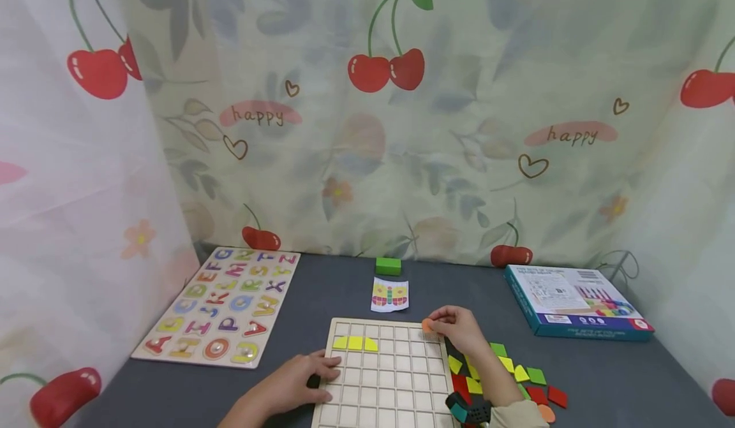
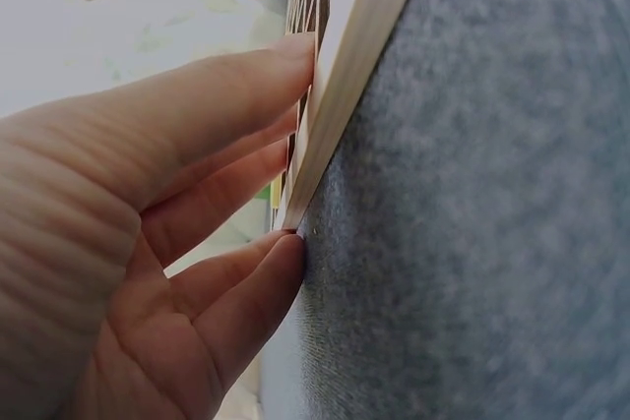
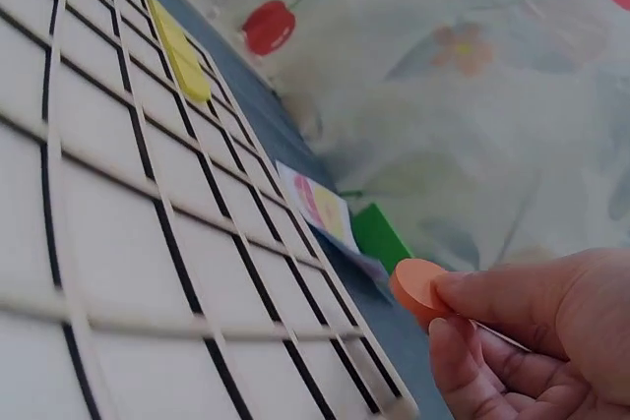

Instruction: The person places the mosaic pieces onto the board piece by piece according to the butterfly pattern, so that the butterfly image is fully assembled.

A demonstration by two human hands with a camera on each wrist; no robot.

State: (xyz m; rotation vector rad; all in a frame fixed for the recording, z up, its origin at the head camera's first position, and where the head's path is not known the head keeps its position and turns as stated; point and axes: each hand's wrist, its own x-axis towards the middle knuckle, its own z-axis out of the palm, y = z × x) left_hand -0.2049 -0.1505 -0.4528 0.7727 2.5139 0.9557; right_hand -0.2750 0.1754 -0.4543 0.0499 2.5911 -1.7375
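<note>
My right hand (image 1: 459,331) pinches an orange round disc (image 3: 418,282) between thumb and finger, at the far right corner of the gridded wooden board (image 1: 387,380). Against the board's left edge rests my left hand (image 1: 298,380), its fingertips and thumb touching the rim. In the left wrist view those fingers (image 2: 261,292) lie along the pale wooden edge. A row of yellow pieces (image 1: 356,343) fills cells near the board's upper left: a square in the middle, a rounded-corner piece on each side. Behind the board lies a picture card (image 1: 390,295) showing a butterfly made of coloured shapes.
Loose green, yellow, red and orange pieces (image 1: 536,376) are scattered right of the board, partly behind the right forearm. A green block (image 1: 388,266) stands behind the card. An alphabet board (image 1: 221,307) lies at left, a flat box (image 1: 577,302) at right. A printed curtain encloses the table.
</note>
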